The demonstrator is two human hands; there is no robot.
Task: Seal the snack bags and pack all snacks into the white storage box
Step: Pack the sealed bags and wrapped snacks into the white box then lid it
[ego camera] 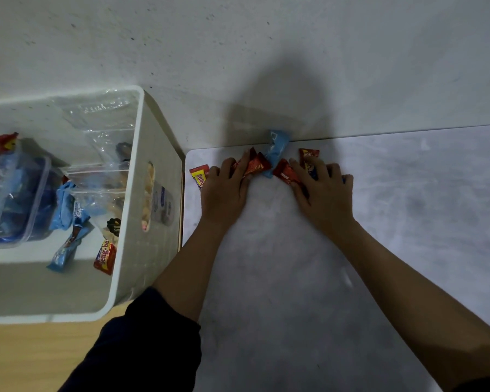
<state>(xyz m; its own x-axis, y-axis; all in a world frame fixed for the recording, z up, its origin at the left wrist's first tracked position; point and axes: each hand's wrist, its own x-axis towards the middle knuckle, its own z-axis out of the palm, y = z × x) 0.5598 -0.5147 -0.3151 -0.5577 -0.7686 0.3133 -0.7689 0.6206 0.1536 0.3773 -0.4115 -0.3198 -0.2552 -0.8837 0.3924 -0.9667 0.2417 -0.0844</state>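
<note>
Filling the lower right of the frame, the grey surface [351, 250] is bare apart from a small cluster of loose snacks at its far edge, near centre frame. At the left stands the white storage box [130, 222], already holding much of the load: a clear tub [26, 199] of blue packets, sealed clear bags [105, 154], and a few blue and red bars lying loose on its floor. Packing looks well advanced; what remains, judging by this view, is the last handful on the surface. The left hand [224, 190] lies flat with fingers spread over red wrappers [252, 165], and the right hand [323, 190] is likewise spread over another red wrapper [286, 172]; neither grip pinches anything yet. Between them a blue packet [276, 148] leans on the wall, and a red-and-yellow bar [200, 175] lies just left of the left hand.
</note>
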